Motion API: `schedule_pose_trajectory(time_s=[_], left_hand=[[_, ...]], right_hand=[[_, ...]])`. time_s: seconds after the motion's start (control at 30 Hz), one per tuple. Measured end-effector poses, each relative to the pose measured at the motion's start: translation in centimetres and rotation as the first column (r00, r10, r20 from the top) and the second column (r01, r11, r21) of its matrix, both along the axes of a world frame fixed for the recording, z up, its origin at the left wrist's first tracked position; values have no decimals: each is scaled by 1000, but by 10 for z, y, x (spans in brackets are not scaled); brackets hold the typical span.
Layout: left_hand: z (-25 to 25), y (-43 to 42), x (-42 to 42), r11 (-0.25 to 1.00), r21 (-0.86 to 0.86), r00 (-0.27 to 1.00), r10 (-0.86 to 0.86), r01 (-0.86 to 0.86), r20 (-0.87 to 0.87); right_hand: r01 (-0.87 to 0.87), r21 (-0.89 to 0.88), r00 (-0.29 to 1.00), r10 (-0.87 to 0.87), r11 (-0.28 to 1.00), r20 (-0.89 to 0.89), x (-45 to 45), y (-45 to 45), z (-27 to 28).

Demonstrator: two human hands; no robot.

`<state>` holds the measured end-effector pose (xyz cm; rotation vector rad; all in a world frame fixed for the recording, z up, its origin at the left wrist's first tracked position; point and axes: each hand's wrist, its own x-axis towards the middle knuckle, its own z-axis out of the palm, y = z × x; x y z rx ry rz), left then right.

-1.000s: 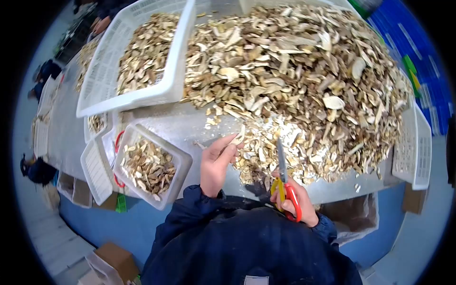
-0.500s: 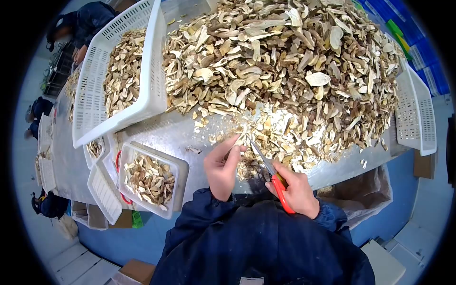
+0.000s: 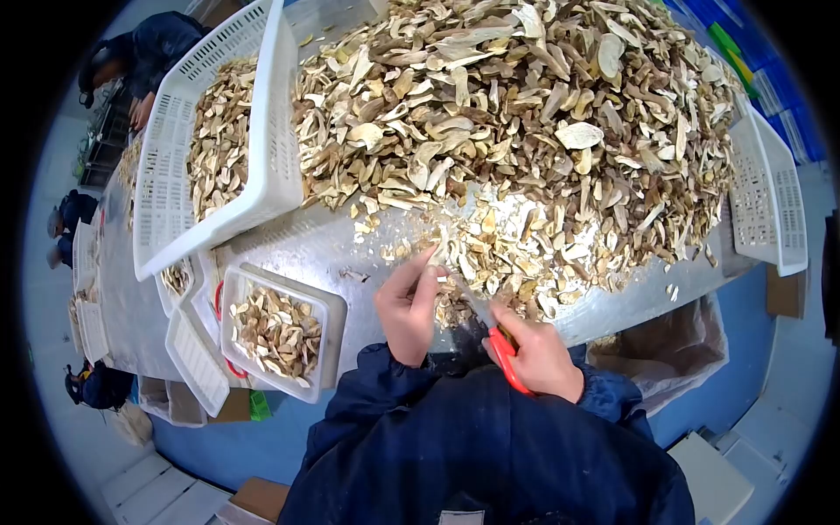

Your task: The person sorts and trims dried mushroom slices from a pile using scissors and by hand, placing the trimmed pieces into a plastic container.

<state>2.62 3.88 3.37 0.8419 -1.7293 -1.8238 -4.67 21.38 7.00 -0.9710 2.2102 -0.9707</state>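
Note:
Between thumb and fingers, my left hand [image 3: 409,308] pinches a pale dried mushroom slice [image 3: 442,248] over the near edge of the pile. My right hand [image 3: 541,357] is wrapped round the red handles of a pair of scissors [image 3: 507,354]. The blades point up and left, with their tips close to my left fingertips and the slice; whether they touch it I cannot tell. Beyond both hands rises a large heap of dried mushroom slices [image 3: 525,114], with small pale crumbs at its foot.
A white slotted basket [image 3: 273,131] of slices stands tilted at left. Nearer me sits a white tub [image 3: 328,337] with slices, beside a white slotted tray [image 3: 196,359]. Another basket [image 3: 774,197] is at right, above a lined bin [image 3: 678,367]. Co-workers [image 3: 162,48] are at the left.
The scissors' blades have changed angle and look blurred. My right hand has shifted slightly left, while my left hand stays nearly in place with the slice. The view has moved a little.

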Motion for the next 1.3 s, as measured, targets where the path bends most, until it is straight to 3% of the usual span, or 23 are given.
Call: schedule_pose_trajectory(time_s=[0.07,0.17,0.3,0.4,0.5,0.6,0.9,1.0,1.1,1.2,1.3], left_hand=[[0,-4,0,1000,11,1000,-14,14,7],[4,-2,-1,999,36,1000,-18,17,19],[-3,-1,-1,1000,13,1000,-8,8,-15],[-1,-1,0,1000,-18,1000,2,-2,5],[-1,0,-1,985,-170,999,17,-11,34],[-5,-1,-1,959,-285,1000,16,-9,23],[-1,1,-3,973,-228,999,29,-24,20],[-8,0,-2,958,-285,1000,10,-8,4],[-2,2,-4,978,-210,1000,24,-21,12],[-8,-2,0,971,-238,1000,-13,19,26],[-6,-1,1,995,-100,1000,-8,8,4]], right_hand=[[-65,-44,997,63,997,-52,2,3,-4],[69,-77,996,-73,995,-51,-2,2,-7],[7,-90,998,-12,996,-54,0,1,-7],[82,-49,997,-82,995,2,-2,0,-5],[10,-91,1000,-12,996,-21,1,0,-11],[53,-32,998,-53,998,14,0,2,0],[95,4,995,-95,995,9,1,0,-1],[54,-5,998,-54,999,37,1,2,-3],[67,-10,998,-67,998,-7,-1,1,0],[21,-9,999,-21,1000,-33,1,1,-1],[25,-12,999,-25,1000,47,-2,3,2]])
